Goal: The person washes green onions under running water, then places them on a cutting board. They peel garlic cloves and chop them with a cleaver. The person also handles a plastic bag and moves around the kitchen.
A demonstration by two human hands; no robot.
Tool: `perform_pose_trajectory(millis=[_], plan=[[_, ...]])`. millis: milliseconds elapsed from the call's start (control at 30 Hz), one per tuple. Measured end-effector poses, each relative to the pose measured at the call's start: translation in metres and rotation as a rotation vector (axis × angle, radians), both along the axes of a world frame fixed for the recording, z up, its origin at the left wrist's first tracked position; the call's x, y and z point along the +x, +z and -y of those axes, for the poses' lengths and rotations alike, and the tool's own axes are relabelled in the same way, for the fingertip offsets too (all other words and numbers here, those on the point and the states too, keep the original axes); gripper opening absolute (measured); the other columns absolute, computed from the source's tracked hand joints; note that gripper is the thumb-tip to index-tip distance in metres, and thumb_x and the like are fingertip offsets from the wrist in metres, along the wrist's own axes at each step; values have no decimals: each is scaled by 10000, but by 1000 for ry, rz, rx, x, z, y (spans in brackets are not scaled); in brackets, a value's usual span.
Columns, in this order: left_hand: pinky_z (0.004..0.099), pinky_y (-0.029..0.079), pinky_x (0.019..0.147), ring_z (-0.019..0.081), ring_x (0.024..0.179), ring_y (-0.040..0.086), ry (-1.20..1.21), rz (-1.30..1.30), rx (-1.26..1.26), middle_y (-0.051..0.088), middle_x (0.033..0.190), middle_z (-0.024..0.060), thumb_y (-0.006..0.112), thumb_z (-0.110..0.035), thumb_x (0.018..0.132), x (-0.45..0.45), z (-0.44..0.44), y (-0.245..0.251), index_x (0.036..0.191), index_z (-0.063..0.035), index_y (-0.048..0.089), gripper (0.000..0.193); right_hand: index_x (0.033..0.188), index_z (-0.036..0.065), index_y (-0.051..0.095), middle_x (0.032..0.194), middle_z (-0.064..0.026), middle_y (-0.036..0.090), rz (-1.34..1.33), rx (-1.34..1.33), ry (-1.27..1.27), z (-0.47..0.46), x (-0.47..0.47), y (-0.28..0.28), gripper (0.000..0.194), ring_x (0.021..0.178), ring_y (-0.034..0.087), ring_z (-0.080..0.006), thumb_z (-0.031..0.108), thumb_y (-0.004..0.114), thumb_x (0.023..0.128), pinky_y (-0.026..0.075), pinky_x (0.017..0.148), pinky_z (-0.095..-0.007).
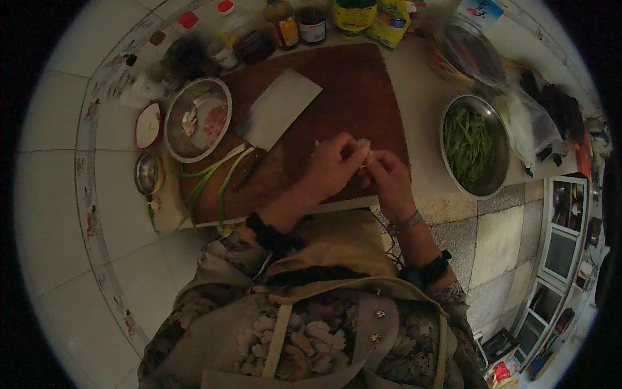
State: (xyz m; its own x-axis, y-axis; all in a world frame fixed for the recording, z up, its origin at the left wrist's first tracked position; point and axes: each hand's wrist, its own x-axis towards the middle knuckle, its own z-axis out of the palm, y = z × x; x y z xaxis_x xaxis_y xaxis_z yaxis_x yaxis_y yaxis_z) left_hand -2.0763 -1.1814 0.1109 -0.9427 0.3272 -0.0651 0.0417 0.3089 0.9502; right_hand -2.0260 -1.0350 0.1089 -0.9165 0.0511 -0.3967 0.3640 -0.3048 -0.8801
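Observation:
Over the right part of a dark red-brown cutting board [350,87], my left hand [328,167] and my right hand [388,177] meet at the fingertips. Between them is a small pale piece [363,146], perhaps a garlic clove; both hands pinch it. A cleaver [282,109] with a broad blade lies flat on the board, up and left of my hands. Green onions [211,170] lie across the board's left side. Beside them a metal bowl [170,141] holds pinkish meat [215,122] and pale pieces [189,121].
A steel bowl [505,165] of cut green vegetables stands at right, near a plastic bag [534,121]. Bottles [286,29] and yellow packages [388,24] line the back. A small metal bowl [147,173] and a red-rimmed dish [149,125] sit at left.

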Motion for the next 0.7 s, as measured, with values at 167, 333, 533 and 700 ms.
perform_pose_trajectory(millis=[167,333,533,700], plan=[[265,500,604,102,694,606,46,-9,251,647,838,66,577,-177,941,0,-8,-4,1014,-7,589,185,1009,53,618,798,-3,625,23,69,-81,13,-4,6,208,665,560,-62,252,597,952,457,583,-212],[248,508,592,97,704,602,13,-152,313,638,860,61,518,-126,960,-3,-10,-1,1008,-6,577,142,996,47,613,762,15,591,15,-87,-194,23,-4,10,201,637,520,-52,243,586,956,456,588,-211],[220,491,526,69,654,581,185,131,451,634,865,51,466,-122,981,1,-17,14,1022,-27,575,150,1033,52,612,822,21,592,-56,-163,-236,23,-12,19,213,687,513,-56,248,552,973,470,608,-233],[215,503,542,68,685,590,201,195,533,634,872,41,493,-144,990,-5,-14,10,1039,-32,578,149,1076,45,612,881,5,602,-81,-359,-197,19,-21,18,239,720,523,-63,251,531,986,473,645,-223]])
